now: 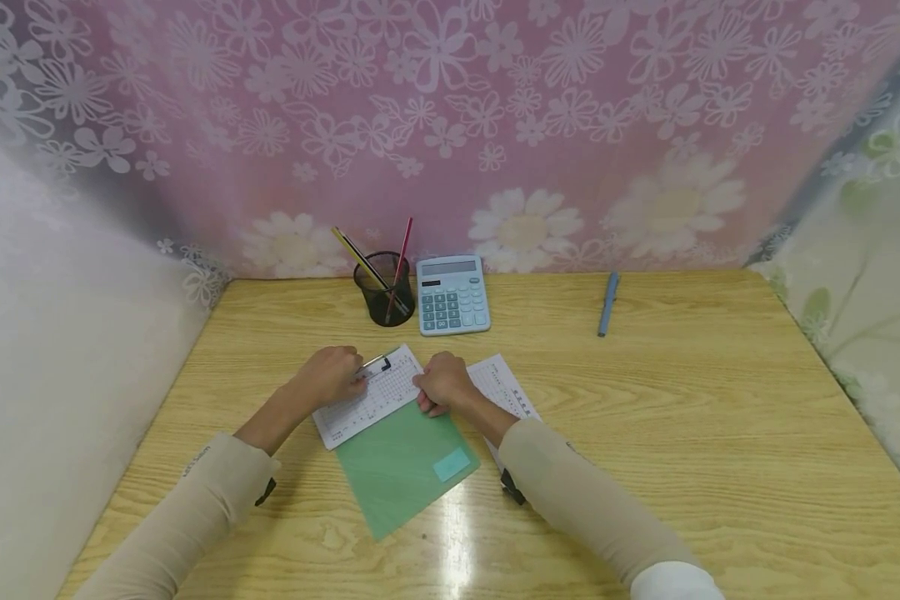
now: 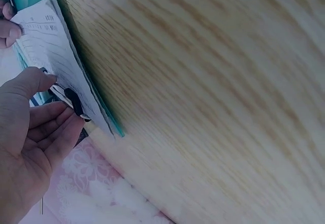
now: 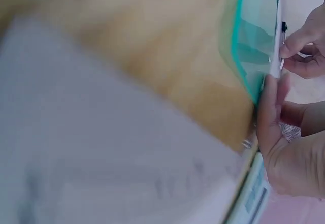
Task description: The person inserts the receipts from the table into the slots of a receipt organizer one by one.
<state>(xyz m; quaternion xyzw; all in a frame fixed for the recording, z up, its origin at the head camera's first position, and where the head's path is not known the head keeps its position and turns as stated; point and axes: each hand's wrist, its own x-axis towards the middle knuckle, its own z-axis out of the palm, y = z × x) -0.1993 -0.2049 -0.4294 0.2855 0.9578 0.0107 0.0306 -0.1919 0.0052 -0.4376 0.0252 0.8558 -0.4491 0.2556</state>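
A green translucent folder (image 1: 401,475) with a pale blue label lies slanted on the table. White printed sheets (image 1: 378,402) with a grid cover its far part. A metal clip (image 1: 373,362) with a black end sits along the sheets' far left edge. My left hand (image 1: 332,377) pinches this clip, thumb over it and fingers beneath, as the left wrist view shows. At the sheets' right end, my right hand (image 1: 442,383) pinches their edge between thumb and curled fingers. In the right wrist view the folder (image 3: 249,36) stands edge-on beside both hands.
Another printed paper (image 1: 504,387) lies under my right forearm. Behind my hands stand a black mesh cup (image 1: 384,292) with pencils and a light blue calculator (image 1: 453,296). A blue pen (image 1: 608,305) lies at the back right. A flowered curtain (image 1: 450,125) hangs behind the table.
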